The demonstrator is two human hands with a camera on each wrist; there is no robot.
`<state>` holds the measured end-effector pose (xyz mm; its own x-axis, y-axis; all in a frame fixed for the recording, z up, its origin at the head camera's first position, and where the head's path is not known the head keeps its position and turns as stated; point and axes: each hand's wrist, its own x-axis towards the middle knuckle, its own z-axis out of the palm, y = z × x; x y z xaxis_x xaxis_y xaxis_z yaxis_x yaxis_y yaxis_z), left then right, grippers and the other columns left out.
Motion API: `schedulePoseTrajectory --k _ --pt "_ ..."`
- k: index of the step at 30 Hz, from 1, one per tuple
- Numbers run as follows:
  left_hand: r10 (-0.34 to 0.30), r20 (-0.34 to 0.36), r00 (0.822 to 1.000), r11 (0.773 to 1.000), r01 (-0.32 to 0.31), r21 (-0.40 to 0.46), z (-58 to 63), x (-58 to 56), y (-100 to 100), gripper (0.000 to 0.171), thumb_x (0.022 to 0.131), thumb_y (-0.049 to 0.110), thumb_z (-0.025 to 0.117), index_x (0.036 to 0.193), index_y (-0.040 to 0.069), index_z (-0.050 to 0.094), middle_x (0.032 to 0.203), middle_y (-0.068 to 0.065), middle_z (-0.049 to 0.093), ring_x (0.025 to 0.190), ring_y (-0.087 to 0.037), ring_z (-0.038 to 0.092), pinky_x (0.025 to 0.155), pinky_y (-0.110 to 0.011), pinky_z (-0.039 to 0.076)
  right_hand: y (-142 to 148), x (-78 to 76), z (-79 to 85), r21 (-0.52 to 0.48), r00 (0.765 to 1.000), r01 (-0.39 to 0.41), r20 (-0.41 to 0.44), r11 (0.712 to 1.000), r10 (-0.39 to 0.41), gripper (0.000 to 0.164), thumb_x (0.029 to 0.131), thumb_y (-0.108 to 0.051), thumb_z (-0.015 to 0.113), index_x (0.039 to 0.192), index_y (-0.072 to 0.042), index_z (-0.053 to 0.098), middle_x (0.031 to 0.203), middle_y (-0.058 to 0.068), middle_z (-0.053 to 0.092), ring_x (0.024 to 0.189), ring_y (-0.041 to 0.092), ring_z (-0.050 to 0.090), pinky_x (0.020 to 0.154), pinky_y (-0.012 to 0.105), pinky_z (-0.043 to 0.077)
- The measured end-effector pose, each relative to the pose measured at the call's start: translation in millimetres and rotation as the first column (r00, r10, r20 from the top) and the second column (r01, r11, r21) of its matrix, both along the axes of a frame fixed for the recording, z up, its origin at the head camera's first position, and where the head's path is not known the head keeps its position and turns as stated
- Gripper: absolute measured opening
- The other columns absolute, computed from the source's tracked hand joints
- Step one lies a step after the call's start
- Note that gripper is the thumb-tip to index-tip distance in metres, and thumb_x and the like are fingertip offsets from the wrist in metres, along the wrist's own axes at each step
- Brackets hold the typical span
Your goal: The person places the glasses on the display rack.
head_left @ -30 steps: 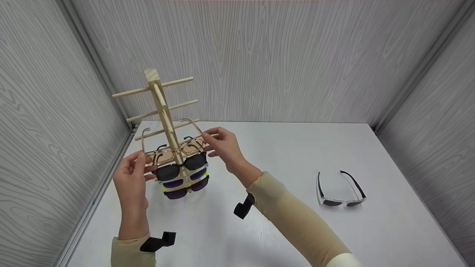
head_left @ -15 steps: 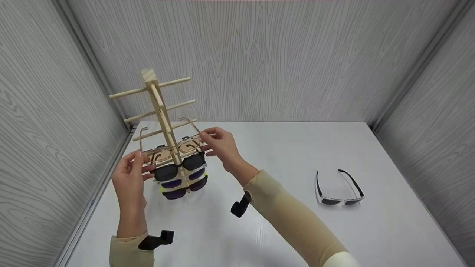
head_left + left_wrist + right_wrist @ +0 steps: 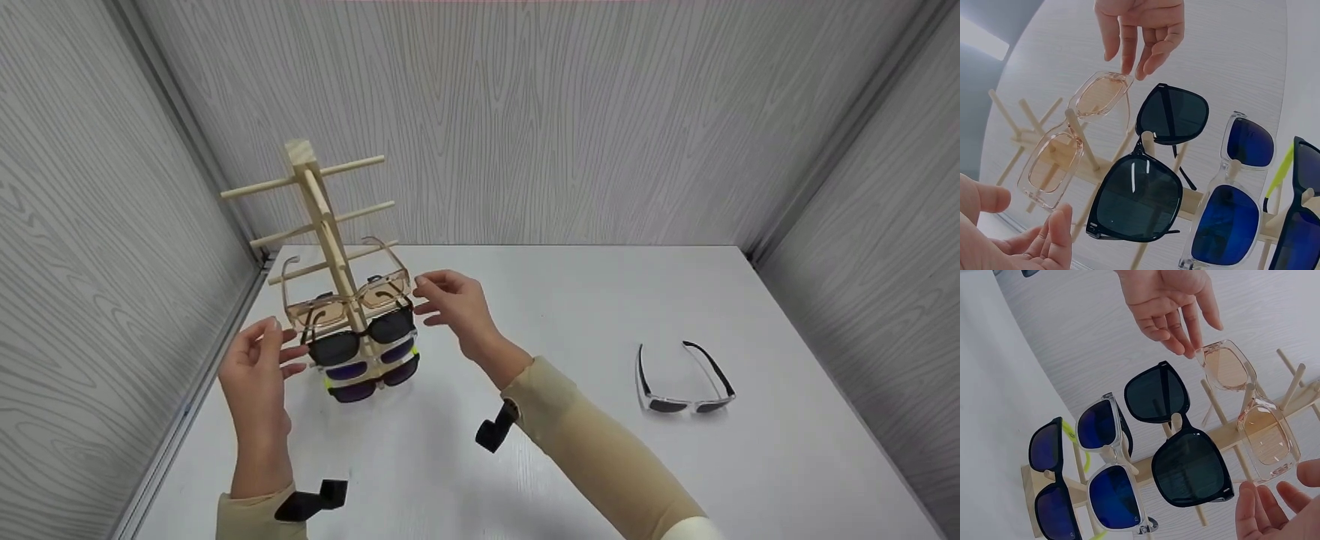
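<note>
Clear-framed sunglasses with peach lenses [image 3: 328, 313] rest on a peg of the wooden display rack [image 3: 322, 214], their temples pointing back. My left hand [image 3: 259, 367] is beside their left end, thumb and fingers parted and holding nothing. My right hand [image 3: 461, 311] is beside their right end, fingers loosely bent and apart from the frame in the head view. In the wrist views, fingertips lie very near the frame's corners; whether they touch, I cannot tell. Directly below hang black sunglasses [image 3: 1140, 197], then clear-framed ones with blue lenses [image 3: 1225, 225].
Lowest on the rack is a dark pair with yellow-green temples [image 3: 1047, 509]. Bare pegs [image 3: 352, 165] stick out at the rack's top. Another clear-framed pair with black temples [image 3: 667, 406] lies unfolded at the right of the white table [image 3: 555, 300]. Wood-grain walls enclose the table.
Both hands have let go of the peach-lensed sunglasses. The left hand has drawn down and left, the right hand slightly right and down. The sunglasses stay on the rack.
</note>
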<state>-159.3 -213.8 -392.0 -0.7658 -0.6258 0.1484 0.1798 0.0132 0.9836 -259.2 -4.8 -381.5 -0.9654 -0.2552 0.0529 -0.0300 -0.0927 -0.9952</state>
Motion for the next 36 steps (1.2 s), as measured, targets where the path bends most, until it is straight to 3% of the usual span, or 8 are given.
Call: schedulePoseTrajectory --k 4,11,25,36 --pt "0.009 0.020 1.000 1.000 -0.008 -0.011 -5.6 3.1 1 0.031 0.092 0.031 0.058 0.111 0.007 0.058 0.098 -0.015 0.064 0.073 -0.018 0.065 0.058 -0.022 0.051 4 3.4 -6.3 -0.003 1.000 -0.006 0.009 1.000 0.006 0.028 0.090 -0.024 0.062 0.107 -0.002 0.063 0.096 0.012 0.065 0.080 0.024 0.066 0.068 0.033 0.054" --pt "0.028 0.007 1.000 0.999 -0.028 -0.014 -20.9 9.9 7 0.031 0.093 0.030 0.057 0.110 0.004 0.059 0.096 -0.014 0.063 0.073 -0.017 0.064 0.058 -0.021 0.051 17 10.6 -22.4 -0.017 1.000 -0.011 0.028 1.000 0.012 0.027 0.090 -0.024 0.063 0.106 -0.003 0.063 0.098 0.013 0.065 0.081 0.024 0.066 0.070 0.034 0.054" --pt "-0.021 0.026 0.999 0.999 0.022 -0.036 -41.7 19.0 17 0.033 0.093 0.028 0.057 0.111 -0.001 0.059 0.095 -0.015 0.063 0.074 -0.019 0.064 0.059 -0.021 0.051 46 24.0 -49.2 -0.040 0.998 -0.030 0.046 0.999 0.031 0.026 0.091 -0.022 0.061 0.107 -0.002 0.062 0.095 0.009 0.066 0.085 0.030 0.065 0.072 0.038 0.053" --pt "-0.070 0.161 0.984 0.996 0.079 -0.050 -59.7 23.4 30 0.036 0.094 0.033 0.054 0.110 0.001 0.060 0.097 -0.016 0.063 0.073 -0.016 0.064 0.060 -0.022 0.051 63 33.3 -71.8 -0.027 0.997 -0.033 0.065 0.999 0.034 0.024 0.091 -0.022 0.062 0.106 -0.004 0.062 0.097 0.012 0.065 0.083 0.026 0.066 0.071 0.036 0.053"
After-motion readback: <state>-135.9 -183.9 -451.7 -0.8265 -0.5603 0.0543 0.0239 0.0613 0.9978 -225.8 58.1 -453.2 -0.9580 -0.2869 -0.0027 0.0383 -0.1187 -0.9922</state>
